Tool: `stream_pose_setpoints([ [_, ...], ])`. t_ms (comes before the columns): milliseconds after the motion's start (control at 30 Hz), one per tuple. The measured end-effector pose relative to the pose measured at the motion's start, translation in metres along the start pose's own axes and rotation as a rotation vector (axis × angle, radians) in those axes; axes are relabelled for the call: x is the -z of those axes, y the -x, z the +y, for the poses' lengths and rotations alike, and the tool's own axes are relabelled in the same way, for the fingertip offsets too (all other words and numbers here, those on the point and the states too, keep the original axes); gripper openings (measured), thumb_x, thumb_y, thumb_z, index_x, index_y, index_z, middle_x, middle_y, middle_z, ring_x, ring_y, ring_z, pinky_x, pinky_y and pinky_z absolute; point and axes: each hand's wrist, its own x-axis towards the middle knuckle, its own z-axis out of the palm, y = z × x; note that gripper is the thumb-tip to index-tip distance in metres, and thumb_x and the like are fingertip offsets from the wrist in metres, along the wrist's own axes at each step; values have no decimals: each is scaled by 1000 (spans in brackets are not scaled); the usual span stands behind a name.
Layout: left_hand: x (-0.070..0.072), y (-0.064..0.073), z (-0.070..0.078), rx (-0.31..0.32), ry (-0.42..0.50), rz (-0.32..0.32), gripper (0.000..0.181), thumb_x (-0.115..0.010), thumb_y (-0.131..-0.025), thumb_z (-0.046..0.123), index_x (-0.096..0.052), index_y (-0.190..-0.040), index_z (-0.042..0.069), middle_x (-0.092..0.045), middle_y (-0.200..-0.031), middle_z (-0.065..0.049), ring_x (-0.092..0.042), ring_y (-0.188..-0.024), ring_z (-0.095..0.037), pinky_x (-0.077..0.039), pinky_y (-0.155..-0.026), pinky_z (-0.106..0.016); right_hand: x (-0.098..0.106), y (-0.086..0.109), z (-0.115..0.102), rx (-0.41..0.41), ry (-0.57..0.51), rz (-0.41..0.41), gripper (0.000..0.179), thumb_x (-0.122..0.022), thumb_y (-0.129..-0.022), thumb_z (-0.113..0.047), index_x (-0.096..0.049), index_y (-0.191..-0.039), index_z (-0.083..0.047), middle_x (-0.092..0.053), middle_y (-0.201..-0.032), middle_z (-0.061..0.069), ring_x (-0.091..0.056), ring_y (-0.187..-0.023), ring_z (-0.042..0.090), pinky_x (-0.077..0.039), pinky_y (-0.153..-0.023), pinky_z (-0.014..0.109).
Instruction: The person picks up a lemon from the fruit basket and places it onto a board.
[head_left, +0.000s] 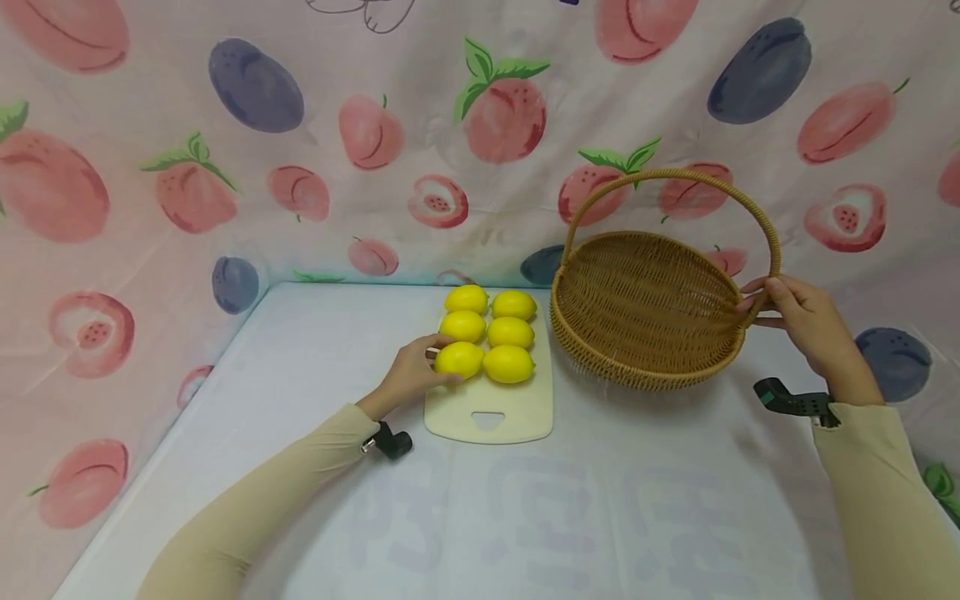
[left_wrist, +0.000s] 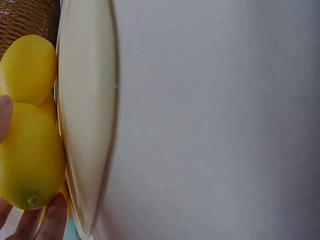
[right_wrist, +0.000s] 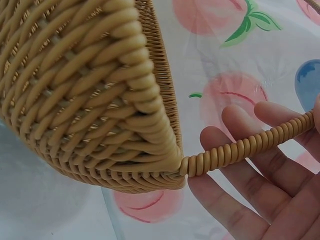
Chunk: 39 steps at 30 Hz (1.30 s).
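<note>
Several yellow lemons stand in two columns on a cream cutting board. My left hand holds the near-left lemon between thumb and fingers. In the left wrist view, its fingers curl at the tip of that lemon, and the thumb lies against its side. To the right of the board, a wicker basket is tilted, its hollow inside towards me. My right hand grips the right foot of its coiled handle. In the right wrist view, the fingers pass behind the handle near the rim.
A white cloth covers the table. Behind it hangs a fruit-print curtain, close to the basket's back. The basket's left side stands right beside the cutting board's edge.
</note>
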Motion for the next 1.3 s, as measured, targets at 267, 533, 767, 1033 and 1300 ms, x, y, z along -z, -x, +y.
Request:
stream_pose_setpoints([
  [267, 3, 4, -1, -3, 26, -40, 65, -83, -70, 26, -55, -127, 10, -57, -131, -9, -59, -112, -30, -52, -93, -40, 1, 0, -2, -10, 4, -11, 43, -31, -103, -29, -52, -111, 7, -62, -85, -22, -58, -82, -8, -50, -65, 7],
  [533, 4, 3, -5, -9, 29, -66, 67, -83, -71, 25, -53, -129, 11, -56, -131, -11, -57, -115, -29, -50, -95, -39, 2, -1, -2, -20, 13, -16, 40, -31, -103, -30, -54, -111, 1, -62, -86, -24, -58, -83, -11, -49, -66, 6],
  [767, 5, 3, -4, -18, 51, -95, 67, -83, -71, 26, -53, -130, 12, -55, -130, -10, -57, -116, -28, -50, -97, -39, 2, -1, -1, -17, 17, -17, 33, -31, -103, -29, -57, -111, -9, -62, -88, -26, -58, -84, -12, -49, -66, 6],
  [1033, 7, 7, -3, -36, 59, -128, 72, -83, -70, 30, -52, -131, 9, -55, -132, -11, -57, -116, -29, -49, -98, -38, 0, -1, 0, -8, 32, 4, 32, -31, -103, -28, -56, -114, -11, -60, -89, -27, -57, -85, -13, -49, -66, 5],
  [1300, 7, 8, -6, -94, 59, -160, 59, -80, -74, 25, -57, -126, 8, -59, -128, -10, -59, -112, -28, -51, -96, -37, -1, -2, -1, 6, 4, 14, 28, -33, -103, -28, -56, -113, -16, -62, -89, -25, -59, -84, -11, -49, -65, 6],
])
